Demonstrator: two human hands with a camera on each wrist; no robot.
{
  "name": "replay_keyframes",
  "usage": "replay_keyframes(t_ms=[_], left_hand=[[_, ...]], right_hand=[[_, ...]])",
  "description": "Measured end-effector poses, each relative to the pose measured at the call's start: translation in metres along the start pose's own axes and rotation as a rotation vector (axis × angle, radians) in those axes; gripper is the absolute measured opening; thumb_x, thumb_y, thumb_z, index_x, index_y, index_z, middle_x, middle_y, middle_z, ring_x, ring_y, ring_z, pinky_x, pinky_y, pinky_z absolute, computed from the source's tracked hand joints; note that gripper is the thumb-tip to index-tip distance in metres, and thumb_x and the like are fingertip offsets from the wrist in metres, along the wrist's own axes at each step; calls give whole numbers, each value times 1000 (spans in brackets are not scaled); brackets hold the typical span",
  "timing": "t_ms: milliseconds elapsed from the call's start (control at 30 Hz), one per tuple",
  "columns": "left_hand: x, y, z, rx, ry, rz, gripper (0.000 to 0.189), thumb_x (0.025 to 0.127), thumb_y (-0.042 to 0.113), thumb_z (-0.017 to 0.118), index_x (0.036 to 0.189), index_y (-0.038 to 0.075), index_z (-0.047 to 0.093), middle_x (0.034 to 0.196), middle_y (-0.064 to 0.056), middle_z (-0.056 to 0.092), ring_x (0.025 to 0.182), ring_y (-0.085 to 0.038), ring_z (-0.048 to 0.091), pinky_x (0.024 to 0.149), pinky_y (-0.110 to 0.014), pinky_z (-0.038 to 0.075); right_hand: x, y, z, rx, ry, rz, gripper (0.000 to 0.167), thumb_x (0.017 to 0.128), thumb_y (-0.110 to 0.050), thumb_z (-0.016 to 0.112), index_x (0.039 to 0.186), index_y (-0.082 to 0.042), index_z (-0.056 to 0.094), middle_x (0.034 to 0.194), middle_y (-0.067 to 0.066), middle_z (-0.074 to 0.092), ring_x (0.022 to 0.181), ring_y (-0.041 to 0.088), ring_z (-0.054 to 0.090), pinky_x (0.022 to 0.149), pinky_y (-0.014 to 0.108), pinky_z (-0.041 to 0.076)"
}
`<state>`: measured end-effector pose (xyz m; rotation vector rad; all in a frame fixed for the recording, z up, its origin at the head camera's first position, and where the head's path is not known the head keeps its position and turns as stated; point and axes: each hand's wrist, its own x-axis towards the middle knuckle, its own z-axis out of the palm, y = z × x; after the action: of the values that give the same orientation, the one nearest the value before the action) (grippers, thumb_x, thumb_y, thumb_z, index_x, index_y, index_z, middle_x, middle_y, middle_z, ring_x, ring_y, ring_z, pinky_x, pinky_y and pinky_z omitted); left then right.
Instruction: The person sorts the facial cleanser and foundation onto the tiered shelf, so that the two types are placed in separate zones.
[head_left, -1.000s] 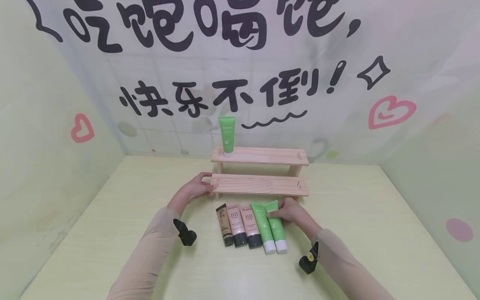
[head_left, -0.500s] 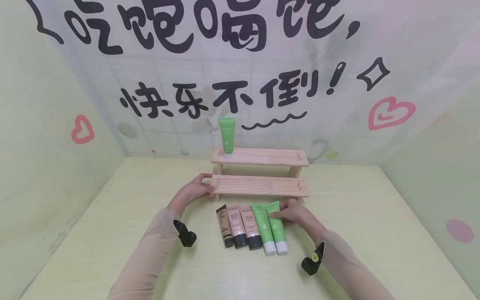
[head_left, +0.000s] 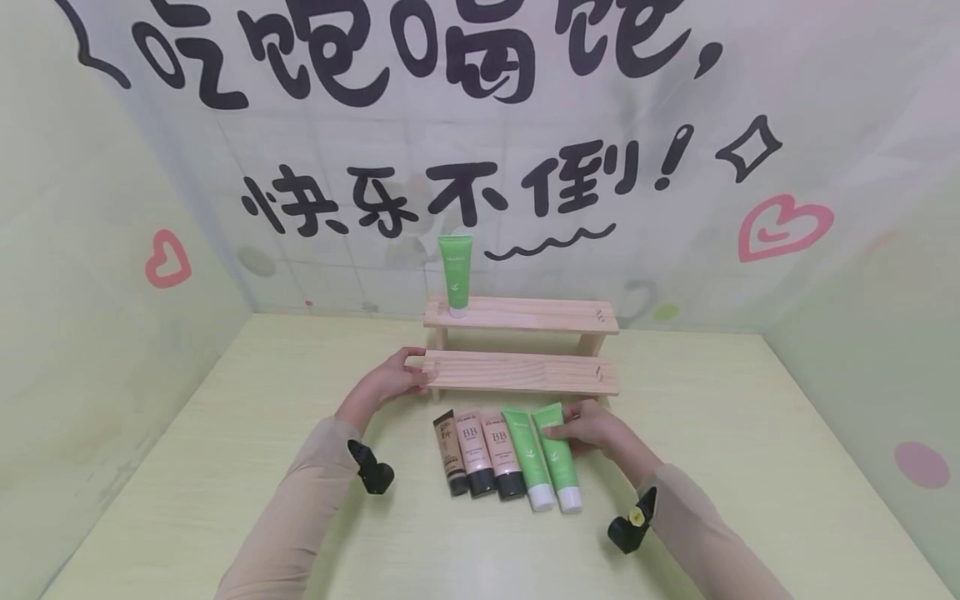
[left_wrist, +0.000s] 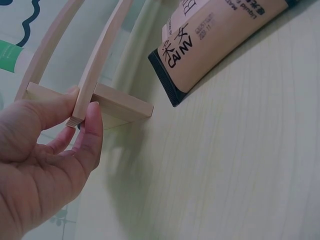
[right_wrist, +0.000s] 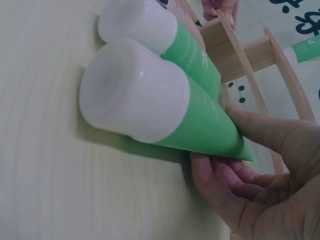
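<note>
My left hand (head_left: 393, 375) pinches the left end of the lower board of a two-tier wooden stand (head_left: 521, 372), thumb on top and fingers below in the left wrist view. With the right hand (head_left: 596, 425) I grip the upper, flat end of a green tube (head_left: 557, 450) with a white cap, thumb on its face and fingers at its edge. Left of it lies a second green tube (head_left: 528, 457), then two pink BB cream tubes (head_left: 501, 450) with black caps and a brown liquid foundation tube (left_wrist: 215, 45). Another green tube (head_left: 456, 273) stands upright on the top tier.
The stand's upper tier (head_left: 536, 314) sits near the back wall (head_left: 360, 275), which carries large black lettering. Side walls border the pale wooden table (head_left: 300, 458) left and right. A black wrist camera (head_left: 633, 521) sits on each forearm.
My right hand has shifted slightly right with the rightmost green tube, widening the gap to the green tube beside it. The left hand stays at the stand.
</note>
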<state>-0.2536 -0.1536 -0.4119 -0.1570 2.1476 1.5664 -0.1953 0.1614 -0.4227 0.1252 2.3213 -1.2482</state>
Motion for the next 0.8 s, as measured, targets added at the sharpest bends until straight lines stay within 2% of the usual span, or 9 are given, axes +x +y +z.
replay_keyframes(t_ms=[333, 533, 800], left_hand=[[2, -1, 0, -2, -9, 7, 64, 90, 9, 56, 143, 10, 19, 131, -25, 40, 83, -14, 57, 86, -29, 52], [3, -1, -1, 4, -7, 9, 64, 90, 9, 55, 143, 10, 19, 130, -26, 41, 82, -13, 57, 82, -26, 53], [3, -2, -1, -16, -13, 7, 64, 90, 6, 54, 143, 9, 18, 131, -26, 41, 85, -14, 57, 83, -27, 52]], right_hand=[[-4, -2, -7, 32, -12, -5, 41, 75, -21, 73, 103, 5, 59, 83, 11, 66, 67, 16, 64, 65, 32, 57], [-7, -4, -12, 41, -57, -40, 46, 73, -27, 75, 101, 6, 59, 81, 11, 66, 69, 17, 64, 65, 32, 57], [-8, -9, -10, 19, -13, -15, 39, 76, -21, 73, 103, 3, 59, 82, 8, 64, 68, 16, 62, 67, 33, 57]])
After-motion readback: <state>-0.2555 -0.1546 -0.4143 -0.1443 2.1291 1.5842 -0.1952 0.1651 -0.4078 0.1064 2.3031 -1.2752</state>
